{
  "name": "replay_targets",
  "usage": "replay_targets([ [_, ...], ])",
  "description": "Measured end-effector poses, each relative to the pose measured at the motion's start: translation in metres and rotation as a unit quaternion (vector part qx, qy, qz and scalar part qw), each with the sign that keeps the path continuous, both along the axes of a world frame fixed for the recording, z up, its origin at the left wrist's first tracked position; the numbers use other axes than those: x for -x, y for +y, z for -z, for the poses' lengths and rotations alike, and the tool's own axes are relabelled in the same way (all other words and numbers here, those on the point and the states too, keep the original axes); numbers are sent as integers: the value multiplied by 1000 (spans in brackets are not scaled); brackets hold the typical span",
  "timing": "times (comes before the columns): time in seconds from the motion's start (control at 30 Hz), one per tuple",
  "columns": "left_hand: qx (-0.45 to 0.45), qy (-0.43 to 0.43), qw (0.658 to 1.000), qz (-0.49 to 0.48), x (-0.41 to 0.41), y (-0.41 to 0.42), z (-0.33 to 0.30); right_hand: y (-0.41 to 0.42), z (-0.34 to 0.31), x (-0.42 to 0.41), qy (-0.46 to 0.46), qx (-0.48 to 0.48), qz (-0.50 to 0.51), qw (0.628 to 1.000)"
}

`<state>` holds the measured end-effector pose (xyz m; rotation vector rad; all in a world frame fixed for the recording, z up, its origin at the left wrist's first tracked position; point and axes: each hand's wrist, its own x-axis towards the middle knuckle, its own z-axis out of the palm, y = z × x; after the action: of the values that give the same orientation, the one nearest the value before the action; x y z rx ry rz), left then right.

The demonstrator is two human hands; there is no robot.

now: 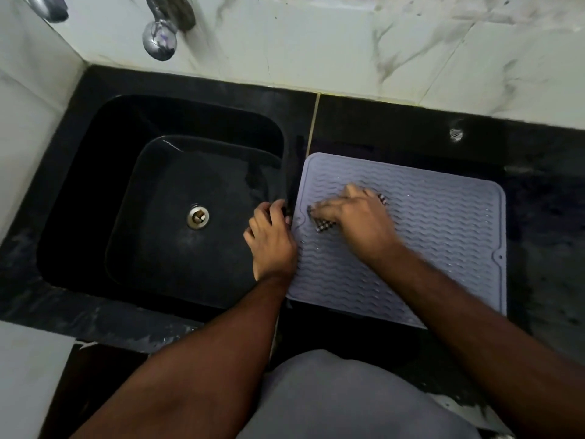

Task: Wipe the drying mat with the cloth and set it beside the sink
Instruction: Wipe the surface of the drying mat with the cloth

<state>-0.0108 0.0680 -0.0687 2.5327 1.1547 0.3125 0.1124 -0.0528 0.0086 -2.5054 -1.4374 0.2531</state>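
A pale lilac ribbed drying mat (443, 223) lies flat on the black counter just right of the black sink (177, 198). My right hand (357, 217) presses a small checked cloth (323, 225) onto the mat's left part; most of the cloth is hidden under the hand, and the hand is blurred. My left hand (272, 239) rests at the mat's left edge by the sink rim, its fingertips curled over that edge.
A steel tap (160, 39) juts from the marbled wall above the sink. The sink has a metal drain (198, 218). Black counter (544, 198) extends to the right of the mat. My grey-clad body fills the bottom centre.
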Motion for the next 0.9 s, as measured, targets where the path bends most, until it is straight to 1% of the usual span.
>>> replay_targets([
  [0.07,4,-7,1000,-6,0,1,4,9,3,11,12,-26,-7,1000],
  [0.13,10,-10,1000,-11,0,1,5,9,17,26,24,-25,-50,998],
  [0.17,16,-9,1000,-12,0,1,4,6,22,31,34,-19,-62,997],
  [0.27,29,5,1000,5,0,3,1,2,21,18,75,24,-56,995],
  [0.33,32,5,999,7,0,3,-1,3,13,5,70,60,-39,995],
  [0.37,32,2,999,1,0,3,-1,5,9,0,66,48,-17,997],
  [0.43,30,1,1000,-3,-1,2,0,10,3,-4,59,-29,51,997],
  [0.47,30,4,1000,-1,-1,2,0,14,2,-2,57,-48,76,994],
  [0.5,28,8,1000,2,-1,3,2,19,4,2,59,-42,80,994],
  [0.6,34,16,999,5,-1,4,4,23,21,18,68,7,31,997],
  [0.7,30,18,999,18,0,5,0,11,17,15,123,20,0,992],
  [0.8,55,9,998,14,-2,4,-8,-1,-3,-3,175,97,-49,979],
  [0.87,56,-2,998,7,-2,3,-8,-4,-15,-15,171,110,-37,978],
  [0.9,49,-7,999,11,-2,3,-6,-3,-18,-18,161,90,-16,983],
])
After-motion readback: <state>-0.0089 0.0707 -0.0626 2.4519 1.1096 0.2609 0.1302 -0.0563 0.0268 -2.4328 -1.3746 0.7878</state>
